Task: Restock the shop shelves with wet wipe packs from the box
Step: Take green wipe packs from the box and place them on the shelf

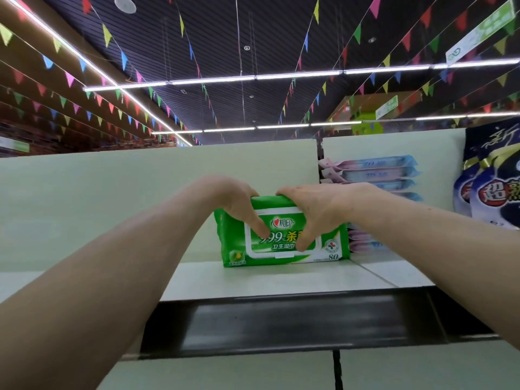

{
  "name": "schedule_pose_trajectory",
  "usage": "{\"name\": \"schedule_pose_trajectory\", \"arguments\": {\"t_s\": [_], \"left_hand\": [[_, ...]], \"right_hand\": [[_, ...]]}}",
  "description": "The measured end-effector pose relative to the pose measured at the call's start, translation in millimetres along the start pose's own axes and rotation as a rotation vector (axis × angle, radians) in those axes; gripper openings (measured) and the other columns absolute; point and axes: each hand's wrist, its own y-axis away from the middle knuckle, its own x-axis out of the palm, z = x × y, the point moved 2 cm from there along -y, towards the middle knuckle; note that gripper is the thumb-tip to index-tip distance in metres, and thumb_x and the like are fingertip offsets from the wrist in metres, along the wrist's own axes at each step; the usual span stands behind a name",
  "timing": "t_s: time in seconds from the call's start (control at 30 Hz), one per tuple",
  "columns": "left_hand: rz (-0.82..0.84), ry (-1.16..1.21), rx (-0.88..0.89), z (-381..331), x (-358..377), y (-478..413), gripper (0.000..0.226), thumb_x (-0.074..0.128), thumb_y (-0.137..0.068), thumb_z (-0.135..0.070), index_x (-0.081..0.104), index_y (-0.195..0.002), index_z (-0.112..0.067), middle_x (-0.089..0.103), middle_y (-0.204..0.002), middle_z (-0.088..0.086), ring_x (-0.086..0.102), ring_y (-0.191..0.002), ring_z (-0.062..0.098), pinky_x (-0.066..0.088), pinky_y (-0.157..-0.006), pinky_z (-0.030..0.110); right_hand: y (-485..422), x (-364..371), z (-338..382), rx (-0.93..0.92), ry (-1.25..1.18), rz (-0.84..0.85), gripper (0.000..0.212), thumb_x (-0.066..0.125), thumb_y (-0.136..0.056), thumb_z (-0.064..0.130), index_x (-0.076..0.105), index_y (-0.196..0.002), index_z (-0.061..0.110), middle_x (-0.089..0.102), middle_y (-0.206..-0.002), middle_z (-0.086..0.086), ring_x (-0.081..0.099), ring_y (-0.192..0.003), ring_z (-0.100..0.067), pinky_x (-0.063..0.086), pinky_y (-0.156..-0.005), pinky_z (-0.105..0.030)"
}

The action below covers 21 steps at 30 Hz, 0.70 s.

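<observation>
A green wet wipe pack (329, 249) stands upright on its long edge on the pale top shelf (253, 280), its printed face toward me. My left hand (239, 201) grips its upper left part, fingers over the top and thumb on the front. My right hand (312, 206) grips the upper right part the same way, thumb pressed on the white label. The box is out of view.
A stack of pink and blue wipe packs (374, 173) lies just right of the green pack, behind a divider gap. Dark blue bags (492, 181) stand at the far right. A pale back panel (112, 198) rises behind the shelf; a black price rail (281, 322) runs along its front edge.
</observation>
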Motion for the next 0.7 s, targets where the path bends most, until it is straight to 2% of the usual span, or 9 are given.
{"name": "schedule_pose_trajectory", "arguments": {"t_s": [0.1, 0.2, 0.4, 0.47, 0.53, 0.6, 0.7], "left_hand": [[-0.045, -0.062, 0.017, -4.7, 1.8, -1.0, 0.075, 0.081, -0.068, -0.050, 0.047, -0.130, -0.028, 0.063, -0.117, -0.003, 0.064, -0.100, 0.021, 0.053, -0.093, 0.041], [-0.029, -0.040, 0.022, -4.3, 2.8, -0.4, 0.074, 0.081, -0.069, -0.047, 0.047, -0.131, -0.027, 0.063, -0.117, -0.003, 0.065, -0.101, 0.021, 0.052, -0.094, 0.041], [-0.086, -0.100, -0.050, -5.0, 6.1, 1.7, 0.082, 0.081, -0.063, -0.057, 0.046, -0.130, -0.025, 0.062, -0.117, -0.001, 0.062, -0.102, 0.023, 0.050, -0.095, 0.042], [-0.144, -0.116, -0.051, -4.9, 10.0, 6.3, 0.088, 0.080, -0.063, -0.059, 0.042, -0.135, -0.024, 0.058, -0.122, 0.000, 0.059, -0.106, 0.024, 0.049, -0.096, 0.042], [-0.206, -0.119, -0.040, -4.0, 13.6, 12.4, 0.098, 0.079, -0.067, -0.057, 0.031, -0.145, -0.024, 0.049, -0.134, 0.004, 0.050, -0.118, 0.026, 0.045, -0.101, 0.044], [-0.241, -0.085, -0.035, -1.4, 14.0, 21.0, 0.104, 0.077, -0.071, -0.053, 0.019, -0.152, -0.024, 0.039, -0.145, 0.006, 0.041, -0.129, 0.028, 0.039, -0.107, 0.046], [-0.275, -0.056, -0.068, 6.3, 8.0, 41.2, 0.097, 0.074, -0.079, -0.044, 0.016, -0.154, -0.021, 0.033, -0.151, 0.008, 0.035, -0.136, 0.027, 0.034, -0.112, 0.043]], "right_hand": [[1.8, 2.8, -0.2, -0.003, 0.013, -0.031, 0.109, 0.081, -0.067, 0.048, 0.011, -0.149, 0.033, 0.048, -0.127, 0.005, 0.052, -0.107, -0.017, 0.046, -0.098, -0.041], [4.5, 4.9, -0.9, -0.019, 0.013, -0.066, 0.111, 0.079, -0.069, 0.049, 0.006, -0.151, 0.032, 0.042, -0.131, 0.005, 0.048, -0.111, -0.016, 0.045, -0.099, -0.041], [1.9, 4.3, 4.3, 0.006, 0.036, -0.043, 0.098, 0.079, -0.068, 0.050, 0.021, -0.144, 0.029, 0.047, -0.119, 0.005, 0.052, -0.100, -0.017, 0.050, -0.088, -0.036], [1.2, 1.6, 7.1, 0.028, 0.065, -0.020, 0.093, 0.078, -0.068, 0.051, 0.027, -0.141, 0.027, 0.049, -0.116, 0.003, 0.053, -0.099, -0.018, 0.049, -0.087, -0.036], [0.5, -3.6, 12.2, 0.028, 0.064, -0.001, 0.092, 0.077, -0.069, 0.053, 0.027, -0.143, 0.027, 0.048, -0.121, 0.002, 0.053, -0.103, -0.019, 0.049, -0.092, -0.039], [1.2, -11.0, 19.5, -0.004, 0.043, -0.019, 0.095, 0.073, -0.073, 0.054, 0.019, -0.149, 0.029, 0.042, -0.136, 0.001, 0.049, -0.117, -0.020, 0.045, -0.101, -0.040], [3.2, -21.2, 37.2, -0.085, 0.016, -0.097, 0.092, 0.068, -0.079, 0.054, 0.018, -0.150, 0.027, 0.036, -0.145, 0.000, 0.044, -0.127, -0.023, 0.040, -0.106, -0.043]]}}
